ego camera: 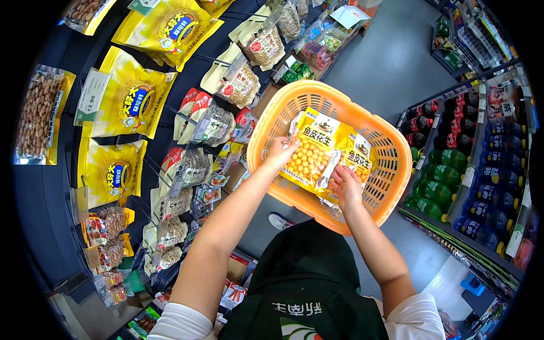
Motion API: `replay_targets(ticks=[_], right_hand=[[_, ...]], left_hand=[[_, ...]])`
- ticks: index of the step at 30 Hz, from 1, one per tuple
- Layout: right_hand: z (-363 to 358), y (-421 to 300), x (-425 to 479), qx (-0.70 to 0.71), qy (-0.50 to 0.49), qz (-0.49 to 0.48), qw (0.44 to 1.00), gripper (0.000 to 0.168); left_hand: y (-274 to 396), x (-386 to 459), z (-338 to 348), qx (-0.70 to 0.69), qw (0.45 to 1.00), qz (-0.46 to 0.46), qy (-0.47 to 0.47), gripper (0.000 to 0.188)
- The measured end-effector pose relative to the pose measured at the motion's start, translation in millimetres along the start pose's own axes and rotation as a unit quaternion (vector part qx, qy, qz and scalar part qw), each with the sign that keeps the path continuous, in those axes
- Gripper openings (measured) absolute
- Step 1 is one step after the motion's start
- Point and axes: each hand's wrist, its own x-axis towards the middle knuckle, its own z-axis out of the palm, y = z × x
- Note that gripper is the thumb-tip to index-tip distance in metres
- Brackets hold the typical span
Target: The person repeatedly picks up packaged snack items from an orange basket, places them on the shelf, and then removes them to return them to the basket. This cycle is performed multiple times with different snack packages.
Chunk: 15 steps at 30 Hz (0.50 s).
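An orange plastic shopping basket (384, 193) is in front of me, with snack bags in it. My left hand (279, 154) pinches the left edge of a yellow bag of coated peanuts (307, 157), whose clear window shows round golden balls. At the lower right edge of that bag, my right hand (347, 189) has its fingers curled where it meets a second bag of the same kind (359, 155). The second bag lies partly behind the first. More packaging is under them, mostly hidden.
Large yellow snack bags (131, 95) and smaller clear-fronted nut bags (208, 121) hang from rack hooks at the left. A price tag (91, 97) sticks out there. Bottled drinks (442, 174) fill a shelf at the right. Grey floor (369, 63) runs between, with a shoe (278, 221) below the basket.
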Motion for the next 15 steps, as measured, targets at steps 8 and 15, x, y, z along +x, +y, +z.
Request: replay_targets(ticks=[8,15], right_hand=[[11.5,7.6,10.0,-0.016,-0.02,0.012,1.0,0.045],[25.2,-2.1,-22.0,-0.062,-0.044,-0.007,0.997,0.028]], left_hand=[[4.9,1.2,-13.0,-0.02,0.997,-0.03,-0.063,0.063],[22.4,-33.2,-18.5,-0.183,0.961,-0.08,-0.19,0.043]])
